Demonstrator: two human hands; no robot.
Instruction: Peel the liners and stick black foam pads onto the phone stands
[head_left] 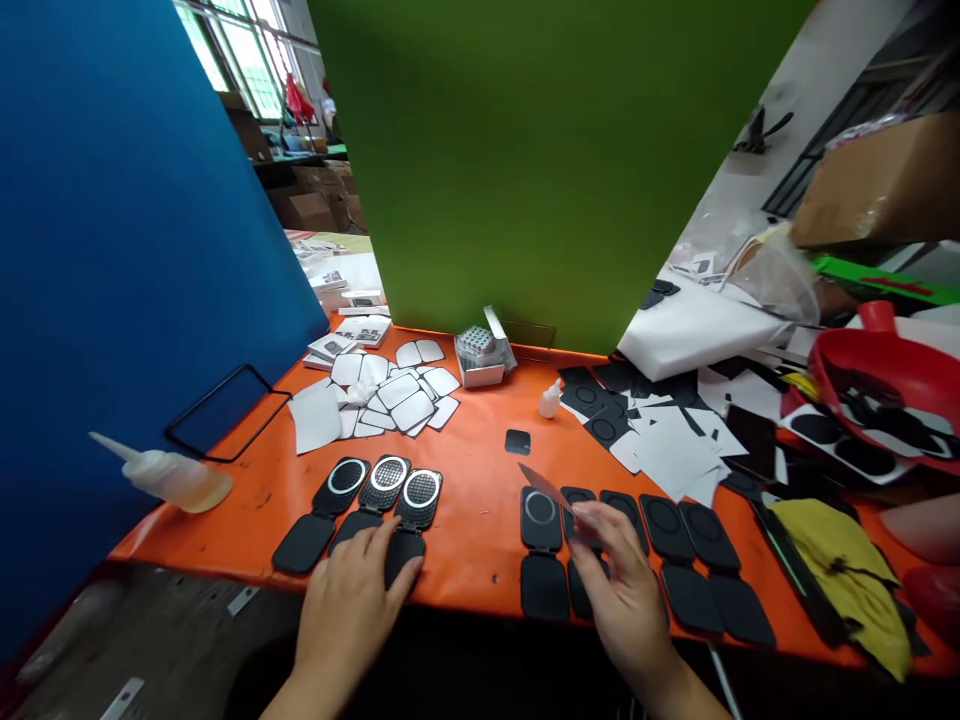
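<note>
The right hand [626, 595] pinches a thin dark sheet [546, 488], whose long axis slants far and left, overlapping in view the right row's leftmost hinged case [544, 585]. The left hand [352, 590], farther from the sheet, lies palm down, fingers parted, on the left group's cases [420, 514].

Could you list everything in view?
Table: one, orange, centre
Silver-ringed pads: three, black, left
Other pads: five, black, right
Thin sheet: one, dark, centre right
Small square: one, black, centre
Bottles: two, translucent, left and back
Open box: one, white, back
Papers: many, white, both sides
Wire frame: one, black, left
Cloth: one, yellow, right
Bowl: one, red, right
Panels: two, blue left, green back
Cartons: several, brown, background
Left hand: one, bare, on pads
Right hand: one, bare, holding sheet
</note>
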